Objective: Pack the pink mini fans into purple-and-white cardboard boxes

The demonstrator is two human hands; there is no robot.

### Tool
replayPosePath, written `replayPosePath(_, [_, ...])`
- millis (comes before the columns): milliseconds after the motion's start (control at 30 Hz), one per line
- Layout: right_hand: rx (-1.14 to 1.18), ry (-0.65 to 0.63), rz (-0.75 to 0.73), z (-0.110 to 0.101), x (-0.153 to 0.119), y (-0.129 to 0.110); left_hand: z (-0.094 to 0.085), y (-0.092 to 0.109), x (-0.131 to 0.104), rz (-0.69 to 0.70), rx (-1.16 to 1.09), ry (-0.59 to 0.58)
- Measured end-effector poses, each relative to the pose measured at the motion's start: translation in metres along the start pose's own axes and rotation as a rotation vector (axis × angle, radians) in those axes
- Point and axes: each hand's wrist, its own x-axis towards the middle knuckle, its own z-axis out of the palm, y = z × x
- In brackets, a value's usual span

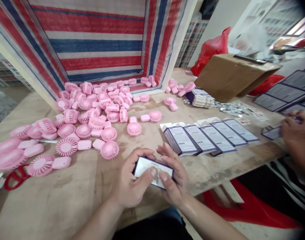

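Observation:
A small white box with dark blue edges [147,165] is held between my two hands near the table's front edge. My left hand [134,181] wraps round its left side, thumb on the face. At its right side is my right hand [174,178], its thumb also pressing on the face and its fingers behind. Beyond my hands, many pink handheld fans [109,150] lie heaped on the wooden table [84,191]. A row of open blue-and-white boxes [181,139] leans to the right of my hands.
Red-handled scissors [16,178] lie at the left. A striped sheet in a frame [97,45] stands behind the fans. A cardboard box [224,78], a box stack [200,97] and silvery pieces [234,109] are at the back right. Another person's hands [299,128] work at the far right.

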Motion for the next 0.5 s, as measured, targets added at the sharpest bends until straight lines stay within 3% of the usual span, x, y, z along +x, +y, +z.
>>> replayPosePath(33, [-0.004,-0.020,-0.013,-0.002,-0.002,0.000,-0.004,-0.003,-0.002,-0.015,-0.044,0.010])
replayPosePath(100, [0.017,-0.060,-0.020,-0.003,-0.006,0.000,-0.015,-0.011,-0.005,-0.093,-0.065,0.145])
replayPosePath(167, [0.045,-0.083,-0.016,-0.001,-0.013,0.000,-0.025,-0.019,-0.008,-0.256,0.020,0.268])
replayPosePath(233, [0.056,-0.109,-0.016,0.004,-0.020,0.001,-0.029,-0.027,-0.012,-0.463,0.010,0.228])
replayPosePath(300, [0.050,-0.149,-0.054,0.007,-0.026,0.004,-0.028,-0.032,-0.018,-0.575,-0.176,0.155])
replayPosePath(400, [0.026,-0.175,-0.085,0.008,-0.035,0.016,-0.022,-0.036,-0.027,-0.478,-0.359,0.199])
replayPosePath(500, [0.019,-0.138,0.012,0.006,-0.051,0.031,-0.022,-0.031,-0.029,-0.405,-0.253,0.109])
